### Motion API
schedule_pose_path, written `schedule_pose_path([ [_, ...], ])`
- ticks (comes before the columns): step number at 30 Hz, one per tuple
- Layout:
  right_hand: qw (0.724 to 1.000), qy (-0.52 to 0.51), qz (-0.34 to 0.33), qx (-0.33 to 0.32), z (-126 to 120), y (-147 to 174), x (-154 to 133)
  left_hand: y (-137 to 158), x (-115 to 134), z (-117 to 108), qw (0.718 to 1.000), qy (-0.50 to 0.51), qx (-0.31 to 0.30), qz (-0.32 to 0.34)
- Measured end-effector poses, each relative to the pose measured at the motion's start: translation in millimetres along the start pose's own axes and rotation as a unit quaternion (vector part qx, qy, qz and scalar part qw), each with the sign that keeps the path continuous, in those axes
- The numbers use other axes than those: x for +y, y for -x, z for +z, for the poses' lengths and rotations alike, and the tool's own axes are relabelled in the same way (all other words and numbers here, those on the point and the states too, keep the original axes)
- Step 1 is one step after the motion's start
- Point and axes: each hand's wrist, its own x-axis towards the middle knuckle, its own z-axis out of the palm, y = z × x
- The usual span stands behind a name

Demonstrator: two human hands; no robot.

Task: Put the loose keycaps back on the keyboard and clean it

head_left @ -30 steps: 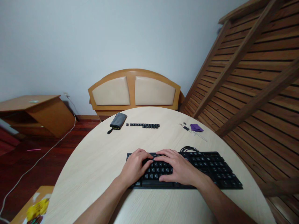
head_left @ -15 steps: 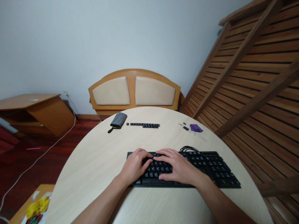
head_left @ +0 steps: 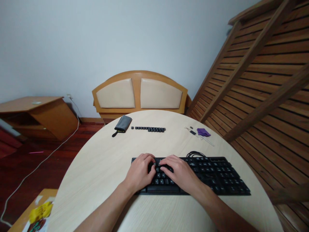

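Black keyboard [head_left: 207, 175] flat on the round counter [head_left: 101, 167], long axis running left to right across the view, near edge toward the person. Left hand [head_left: 140, 172] palm down over the left end of the key field, fingers curled, tips bearing on keys in the upper rows. Right hand [head_left: 180, 174] palm down just beside it, fingers [head_left: 166, 160] bent inward toward the left hand, tips meeting the same patch of keys. Nothing gripped by either hand; whether a single keycap is being pinched between the fingertips cannot be told, the contact spot being hidden by the knuckles. Both hands crowded on the left third of the keyboard; right two thirds uncovered, well apart from the left hand and nearer the right. Coiled black cable [head_left: 195, 154] touching the far edge of the keyboard. Farther across the counter: row of loose keycaps [head_left: 149, 129], parallel to the keyboard; grey pouch [head_left: 123, 124] just left of that row; purple cloth [head_left: 203, 132] with small tools [head_left: 193, 132] beside it at far right.
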Motion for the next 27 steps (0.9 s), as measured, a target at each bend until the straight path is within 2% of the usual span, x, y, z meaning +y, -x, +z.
schedule_pose_path([
  [15,0.997,0.030,0.066,0.023,9,1,-11,3,3,-2,0.999,0.006,-0.030,0.017],
  [22,0.994,0.096,0.053,0.005,7,1,-25,4,4,-2,1.000,0.006,-0.025,0.018],
  [27,0.994,0.096,0.057,0.006,8,1,-24,5,4,-2,1.000,0.006,-0.029,0.010],
])
